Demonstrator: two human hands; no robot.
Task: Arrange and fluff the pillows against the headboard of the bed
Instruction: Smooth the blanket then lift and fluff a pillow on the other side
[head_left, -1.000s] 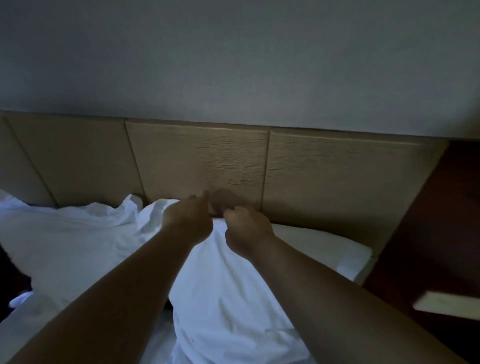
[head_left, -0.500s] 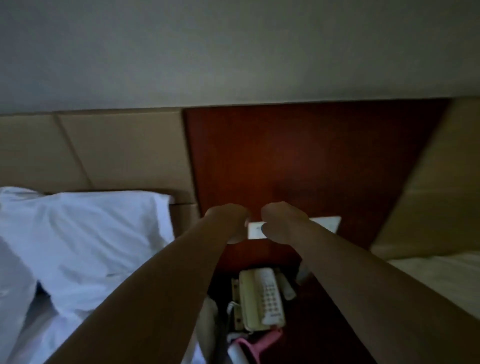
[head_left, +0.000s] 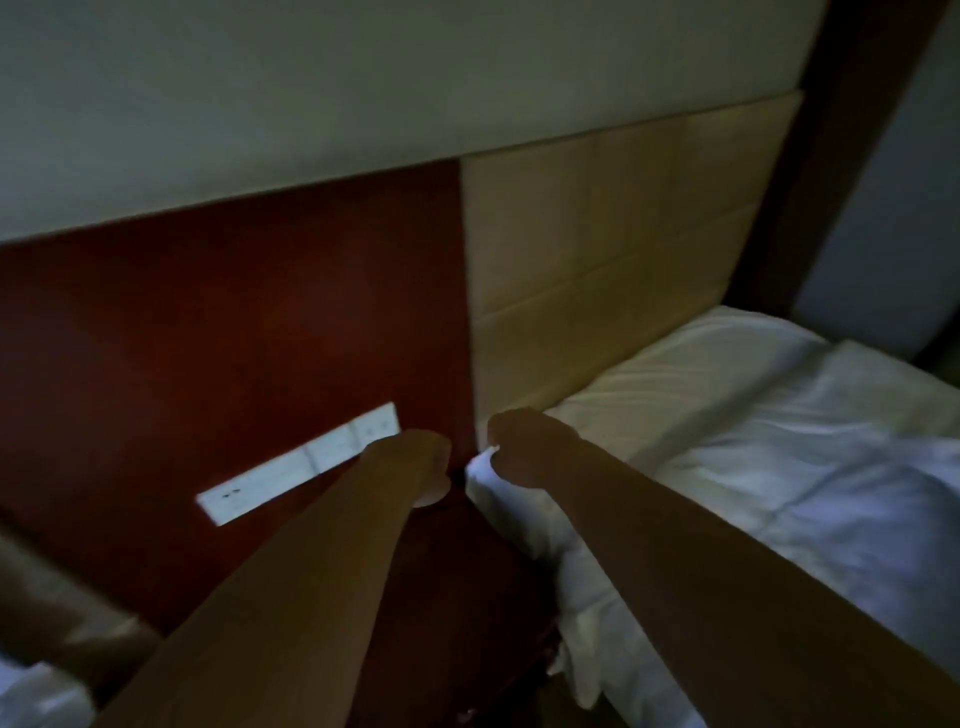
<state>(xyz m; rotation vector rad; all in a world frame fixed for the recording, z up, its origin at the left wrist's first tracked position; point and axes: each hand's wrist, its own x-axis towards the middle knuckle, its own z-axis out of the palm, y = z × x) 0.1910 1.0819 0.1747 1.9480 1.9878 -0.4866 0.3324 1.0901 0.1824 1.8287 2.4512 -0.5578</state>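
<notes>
A flat white pillow (head_left: 701, 374) lies against the beige padded headboard (head_left: 597, 249) of a bed on the right. A rumpled white duvet (head_left: 841, 499) covers the bed below it. My left hand (head_left: 410, 457) is closed in a fist in front of the red-brown wall panel, holding nothing. My right hand (head_left: 524, 447) is also curled shut, right at the near left corner of the white bed linen (head_left: 480, 467). It touches or nearly touches that corner; a grip on it is not visible.
A red-brown wood panel (head_left: 234, 338) with a long white switch plate (head_left: 301, 462) stands between two beds. A dark nightstand (head_left: 467, 582) lies under my forearms. The first bed's white linen (head_left: 31, 696) shows at the bottom left. A dark post (head_left: 831, 156) rises at the right.
The view has swung right, from the first bed's pillow past the nightstand with a phone to the second bed. Both fists stayed closed, and my right hand now reaches that bed's corner.
</notes>
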